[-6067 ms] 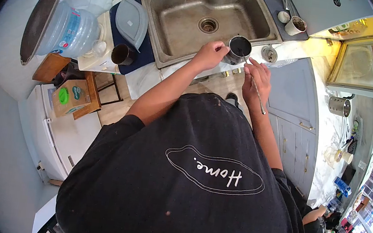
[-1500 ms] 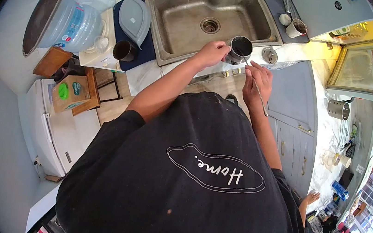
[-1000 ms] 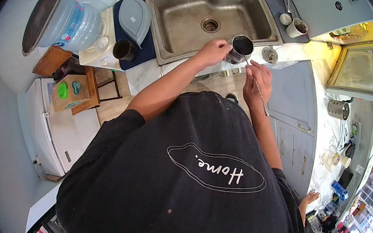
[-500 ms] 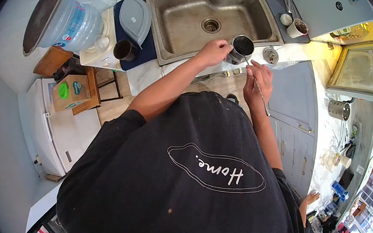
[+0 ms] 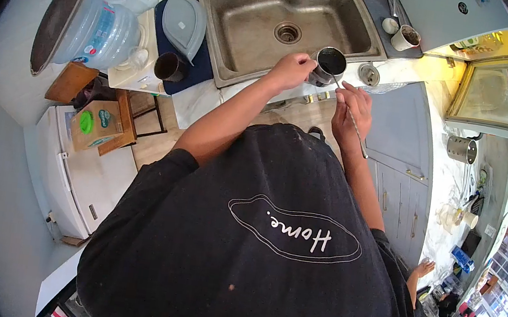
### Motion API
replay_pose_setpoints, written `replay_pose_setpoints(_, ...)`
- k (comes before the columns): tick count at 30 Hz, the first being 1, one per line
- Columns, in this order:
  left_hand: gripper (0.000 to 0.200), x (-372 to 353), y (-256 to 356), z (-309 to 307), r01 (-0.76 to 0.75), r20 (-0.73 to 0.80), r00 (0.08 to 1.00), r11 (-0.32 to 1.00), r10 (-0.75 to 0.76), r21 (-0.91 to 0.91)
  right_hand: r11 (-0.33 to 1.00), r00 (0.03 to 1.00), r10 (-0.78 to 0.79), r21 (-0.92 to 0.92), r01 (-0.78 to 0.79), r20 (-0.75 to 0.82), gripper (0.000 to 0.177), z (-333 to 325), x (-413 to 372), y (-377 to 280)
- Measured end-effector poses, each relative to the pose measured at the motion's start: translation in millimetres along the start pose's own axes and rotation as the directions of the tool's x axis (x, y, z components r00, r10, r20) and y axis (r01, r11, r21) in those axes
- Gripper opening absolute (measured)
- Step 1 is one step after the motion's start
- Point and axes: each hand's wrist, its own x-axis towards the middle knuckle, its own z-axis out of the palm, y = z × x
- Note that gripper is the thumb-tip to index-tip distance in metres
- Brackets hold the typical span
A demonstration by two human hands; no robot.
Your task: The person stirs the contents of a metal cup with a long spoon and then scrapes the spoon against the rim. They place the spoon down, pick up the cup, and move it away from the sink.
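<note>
A metal cup (image 5: 319, 78) with dark liquid inside stands at the front rim of the sink. My left hand (image 5: 292, 71) is closed on the cup's left side, at what seems to be its handle. My right hand (image 5: 353, 112), just right of the cup, grips a thin twisted-handled bar spoon (image 5: 357, 132). The spoon slants down into the cup, and its lower end is hidden in the dark liquid. Right beside the cup sits a small round metal lidded container (image 5: 369, 75).
The steel sink (image 5: 242, 49) lies beyond my hands. On its left, a dark mat (image 5: 185, 87) bears a dark cup (image 5: 169, 67) and a grey-blue plastic piece (image 5: 182, 23). A white cup (image 5: 404, 40) stands at right. Another person's hand (image 5: 424, 269) shows at lower right.
</note>
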Motion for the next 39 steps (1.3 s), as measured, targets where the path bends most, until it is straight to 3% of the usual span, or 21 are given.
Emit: replay_pose_setpoints(39, 0.03, -1, -1, 2, 0.002, -0.021, 1.0, 1.0, -0.002, 0.013, 1.0, 1.0, -0.005, 0.023, 0.005, -0.014, 0.005, -1, -3, 5)
